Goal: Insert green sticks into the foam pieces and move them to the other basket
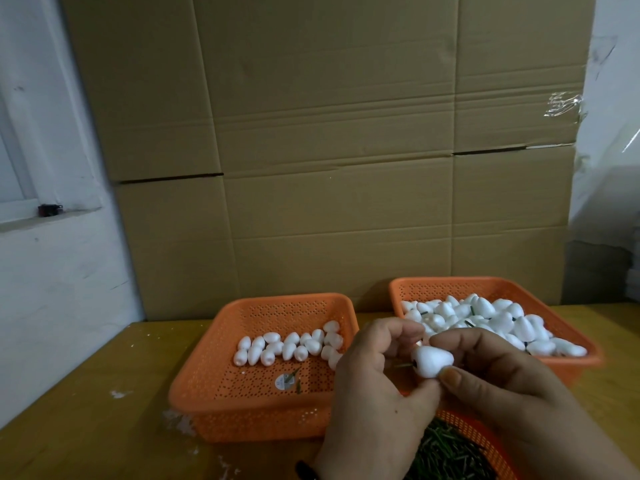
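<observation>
My right hand (pixel 502 368) pinches a white pear-shaped foam piece (pixel 431 362) between thumb and fingers. My left hand (pixel 374 368) holds a thin green stick (pixel 403 364) whose tip meets the piece's left end. Both hands hover in front of two orange baskets. The left basket (pixel 214 382) holds a row of plain foam pieces (pixel 287 346) and two loose sticks (pixel 296 377). The right basket (pixel 585 341) is heaped with foam pieces (pixel 491 320), some showing green sticks. A third orange basket (pixel 478 431) below my hands holds a pile of green sticks (pixel 446 452).
The baskets stand on a yellow wooden table (pixel 86 393) with white foam crumbs (pixel 119 394) on it. Stacked cardboard boxes (pixel 339 150) form a wall right behind the baskets. A white wall and window sill are at the left.
</observation>
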{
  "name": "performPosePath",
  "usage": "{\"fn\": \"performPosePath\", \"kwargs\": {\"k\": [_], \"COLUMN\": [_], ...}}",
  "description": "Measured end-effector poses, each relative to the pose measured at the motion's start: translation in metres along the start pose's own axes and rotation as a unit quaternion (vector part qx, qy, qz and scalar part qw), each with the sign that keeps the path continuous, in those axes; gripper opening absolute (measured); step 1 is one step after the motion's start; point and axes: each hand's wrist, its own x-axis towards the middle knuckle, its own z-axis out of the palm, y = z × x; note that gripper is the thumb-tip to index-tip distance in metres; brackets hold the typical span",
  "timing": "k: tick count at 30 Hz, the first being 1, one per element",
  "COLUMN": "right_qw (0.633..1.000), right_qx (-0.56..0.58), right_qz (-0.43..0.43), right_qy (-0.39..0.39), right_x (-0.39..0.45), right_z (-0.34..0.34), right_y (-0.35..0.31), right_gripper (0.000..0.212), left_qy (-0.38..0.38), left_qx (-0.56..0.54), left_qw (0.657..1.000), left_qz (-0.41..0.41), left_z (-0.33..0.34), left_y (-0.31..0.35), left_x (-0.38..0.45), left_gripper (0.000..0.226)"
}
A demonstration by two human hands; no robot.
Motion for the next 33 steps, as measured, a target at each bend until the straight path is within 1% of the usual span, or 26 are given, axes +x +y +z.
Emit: {"fn": "performPosePath", "kwargs": {"k": [2, 5, 8, 11, 13, 14, 16, 17, 19, 20, 23, 27, 30, 33], "right_qw": [0.999, 0.998, 0.999, 1.0, 0.999, 0.999, 0.999, 0.999, 0.999, 0.999, 0.998, 0.995, 0.991, 0.981], "right_qx": [0.026, 0.045, 0.025, -0.022, -0.033, -0.033, -0.029, -0.025, -0.016, -0.014, -0.034, -0.074, -0.108, -0.162], "right_qz": [0.022, 0.033, 0.022, -0.014, -0.03, -0.035, -0.04, -0.042, -0.044, -0.043, -0.045, -0.062, -0.082, -0.107], "right_qy": [0.002, 0.003, -0.002, -0.01, -0.016, -0.017, -0.009, -0.004, 0.004, 0.007, 0.009, 0.013, 0.017, 0.013], "right_x": [0.002, 0.003, 0.005, 0.006, 0.005, 0.005, 0.006, 0.006, 0.006, 0.006, 0.005, 0.004, 0.002, 0.001], "right_z": [-0.002, -0.005, -0.007, -0.008, -0.007, -0.006, -0.006, -0.006, -0.006, -0.006, -0.006, -0.006, -0.006, -0.005], "right_y": [0.002, 0.005, 0.009, 0.01, 0.01, 0.011, 0.012, 0.013, 0.012, 0.012, 0.009, 0.005, 0.006, 0.008], "right_gripper": [0.03, 0.032, 0.036, 0.039, 0.042, 0.045, 0.05, 0.053, 0.055, 0.055, 0.054, 0.048, 0.042, 0.04], "left_qy": [-0.013, -0.039, -0.056, -0.062, -0.057, -0.052, -0.051, -0.056, -0.066, -0.067, -0.072, -0.084, -0.089, -0.093], "left_qx": [-0.004, -0.008, -0.027, -0.092, -0.149, -0.187, -0.282, -0.323, -0.383, -0.407, -0.474, -0.547, -0.56, -0.56], "left_qw": [1.0, 0.999, 0.997, 0.99, 0.978, 0.967, 0.928, 0.905, 0.865, 0.847, 0.791, 0.714, 0.688, 0.68], "left_qz": [-0.001, -0.005, -0.039, -0.085, -0.131, -0.165, -0.239, -0.27, -0.317, -0.335, -0.379, -0.429, -0.452, -0.465], "left_z": [-0.002, -0.005, -0.005, -0.006, -0.008, -0.008, -0.011, -0.012, -0.015, -0.017, -0.02, -0.02, -0.016, -0.011], "left_y": [-0.001, -0.003, -0.004, -0.004, -0.002, -0.001, 0.002, 0.003, 0.004, 0.003, 0.003, 0.004, 0.004, 0.004], "left_x": [0.001, 0.002, 0.001, 0.002, 0.003, 0.004, 0.007, 0.008, 0.01, 0.01, 0.011, 0.011, 0.009, 0.007], "left_gripper": [0.045, 0.037, 0.035, 0.029, 0.026, 0.025, 0.02, 0.021, 0.03, 0.032, 0.025, 0.026, 0.027, 0.03]}}
